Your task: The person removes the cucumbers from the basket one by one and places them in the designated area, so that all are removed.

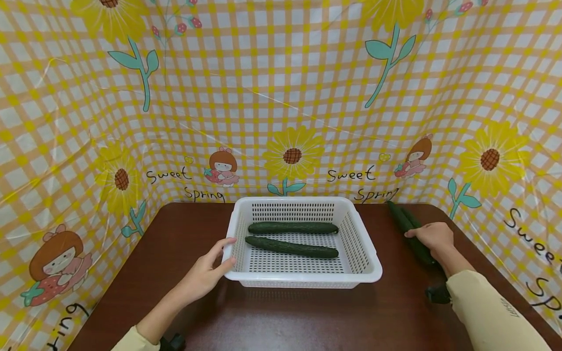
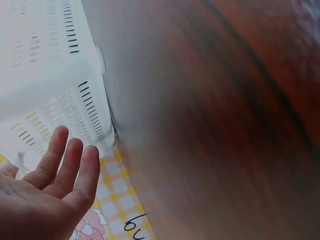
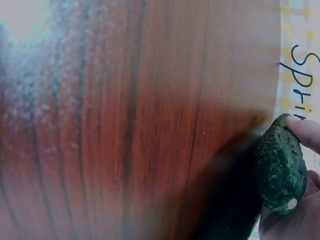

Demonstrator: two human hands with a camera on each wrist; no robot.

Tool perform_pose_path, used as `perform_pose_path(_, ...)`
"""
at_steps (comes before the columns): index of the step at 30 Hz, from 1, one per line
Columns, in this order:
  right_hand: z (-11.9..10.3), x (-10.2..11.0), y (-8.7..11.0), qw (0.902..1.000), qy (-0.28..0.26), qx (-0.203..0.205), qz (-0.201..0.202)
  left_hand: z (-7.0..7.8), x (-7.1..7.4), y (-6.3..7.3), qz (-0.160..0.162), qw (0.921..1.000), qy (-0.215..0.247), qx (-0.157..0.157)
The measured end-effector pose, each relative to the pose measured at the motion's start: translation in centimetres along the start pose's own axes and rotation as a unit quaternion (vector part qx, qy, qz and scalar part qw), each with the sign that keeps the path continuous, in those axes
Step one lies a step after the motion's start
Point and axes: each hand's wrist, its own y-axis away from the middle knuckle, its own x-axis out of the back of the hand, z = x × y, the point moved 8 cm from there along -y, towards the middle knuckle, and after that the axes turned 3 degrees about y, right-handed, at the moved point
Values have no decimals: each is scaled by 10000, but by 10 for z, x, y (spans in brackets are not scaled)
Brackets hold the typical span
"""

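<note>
Two dark green cucumbers [image 1: 293, 227] lie crosswise inside a white perforated plastic basket [image 1: 303, 277]. At the basket's left rim, my left hand [image 1: 204, 273] touches the edge with thumb and index finger; its other fingers [image 2: 82, 175] extend, loosely straight, beside the basket wall in the left wrist view. On the right side of the table, my right hand [image 1: 434, 240] grips a cucumber [image 3: 281, 167], thumb on one side and fingers on the other. Another cucumber [image 1: 398, 218] lies alongside it, partly covered by the hand.
The dark brown table [image 1: 303, 321] carries the basket near its back edge. Checked yellow-and-white sheeting [image 1: 263, 107] with flower prints rises behind and on both sides. A black wrist device [image 1: 438, 294] sits below the right wrist.
</note>
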Motion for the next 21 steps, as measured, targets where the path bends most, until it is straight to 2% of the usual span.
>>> perform_pose_path(8,-3,0,0,9994,255,171,131,0,0,1,12,10000,-10,14)
perform_pose_path(14,-6,-3,-4,9969,693,366,93,2,-1,1,-42,9999,98,19)
perform_pose_path(21,-3,-8,-7,9952,890,414,10,1,-1,1,-59,9999,121,24)
